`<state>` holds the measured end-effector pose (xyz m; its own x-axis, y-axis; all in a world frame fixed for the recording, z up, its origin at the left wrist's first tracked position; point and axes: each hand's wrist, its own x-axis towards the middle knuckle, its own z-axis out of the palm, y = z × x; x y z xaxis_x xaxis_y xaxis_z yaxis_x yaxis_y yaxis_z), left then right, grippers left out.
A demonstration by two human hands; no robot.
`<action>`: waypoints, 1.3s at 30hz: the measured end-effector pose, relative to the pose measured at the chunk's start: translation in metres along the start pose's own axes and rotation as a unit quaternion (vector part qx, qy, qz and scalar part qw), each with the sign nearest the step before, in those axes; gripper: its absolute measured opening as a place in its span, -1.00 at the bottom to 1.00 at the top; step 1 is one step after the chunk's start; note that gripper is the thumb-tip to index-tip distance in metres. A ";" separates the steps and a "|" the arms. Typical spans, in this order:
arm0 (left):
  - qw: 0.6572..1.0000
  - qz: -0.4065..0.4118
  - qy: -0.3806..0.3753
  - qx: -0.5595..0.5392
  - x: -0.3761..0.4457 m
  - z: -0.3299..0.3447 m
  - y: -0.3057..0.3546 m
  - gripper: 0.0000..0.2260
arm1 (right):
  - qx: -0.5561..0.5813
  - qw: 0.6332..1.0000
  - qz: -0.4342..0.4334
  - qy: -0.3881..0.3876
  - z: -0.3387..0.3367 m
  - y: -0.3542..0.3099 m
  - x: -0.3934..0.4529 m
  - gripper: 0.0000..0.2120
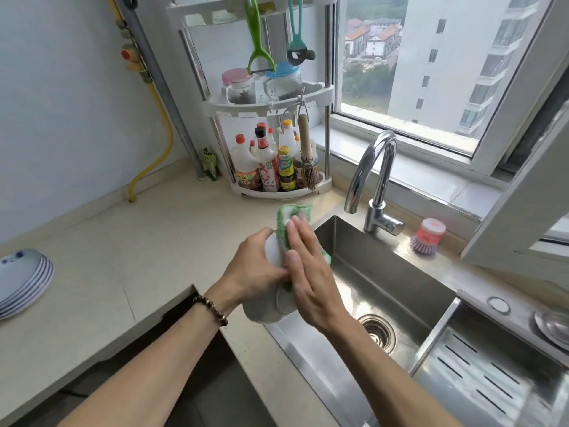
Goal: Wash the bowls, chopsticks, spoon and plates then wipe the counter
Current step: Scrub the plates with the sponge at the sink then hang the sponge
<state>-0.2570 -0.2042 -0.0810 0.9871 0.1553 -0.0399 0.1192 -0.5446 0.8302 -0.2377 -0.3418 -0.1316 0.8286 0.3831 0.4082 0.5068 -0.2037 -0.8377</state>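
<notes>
- One white bowl (267,306) was held at frame centre, over the left edge of the steel sink (385,272), tilted with its base toward the camera.
- The left hand (255,272) gripped the bowl, fingers curled round its rim.
- The right hand (311,272) lay with straight fingers, pressing one green-edged dishcloth (291,215) against the bowl.
- A stack of plates (23,282), seemingly five though the edges blur, sat on the counter (123,257) at far left.
- One chrome faucet (374,180) stood behind the sink.
- One pink-and-purple dish brush (426,238) rested at right of the faucet.
</notes>
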 end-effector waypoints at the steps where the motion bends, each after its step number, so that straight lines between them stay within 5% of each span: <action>1: 1.000 0.004 -0.002 -0.003 -0.001 0.000 0.000 -0.56 | -0.017 1.000 -0.016 0.004 -0.003 0.003 0.004 -0.47; 5: 0.999 0.024 -0.026 -0.002 -0.008 0.001 0.005 -0.51 | -0.016 0.980 0.135 0.145 -0.018 0.019 0.032 -0.40; 11: 0.998 0.035 -0.039 0.044 -0.007 0.002 0.009 -0.60 | -0.042 0.990 0.006 0.137 0.000 0.006 0.026 -0.58; 15: 0.995 0.065 -0.047 0.059 -0.015 -0.002 0.010 -0.54 | 0.084 0.966 0.196 0.145 -0.023 0.029 0.045 -0.52; 18: 0.998 0.055 -0.016 0.039 -0.014 0.001 0.013 -0.55 | 0.025 0.973 0.128 0.192 -0.006 0.012 0.042 -0.52; 21: 0.997 0.055 -0.004 0.051 -0.016 0.004 0.011 -0.58 | 0.023 0.982 0.077 0.172 0.005 0.011 0.038 -0.55; 24: 0.997 0.068 0.002 0.038 -0.022 0.000 0.007 -0.53 | 0.117 0.956 0.211 0.167 -0.008 0.022 0.042 -0.57; 29: 0.996 0.079 0.001 0.048 -0.019 -0.006 0.011 -0.48 | 0.084 0.967 0.138 0.199 0.013 0.009 0.034 -0.62; 33: 0.995 0.103 0.004 0.009 -0.028 -0.014 0.012 -0.49 | 0.218 0.902 0.314 0.198 -0.012 0.026 0.045 -0.67; 39: 0.995 0.023 -0.090 0.020 -0.019 -0.029 0.016 -0.45 | 0.106 0.946 0.280 0.120 -0.031 0.022 0.057 -0.70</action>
<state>-0.2775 -0.1914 -0.0508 0.9943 -0.0184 -0.1049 0.0748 -0.5809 0.8106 -0.1716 -0.3525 -0.1155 0.9962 0.0481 -0.0731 -0.0669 -0.1197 -0.9906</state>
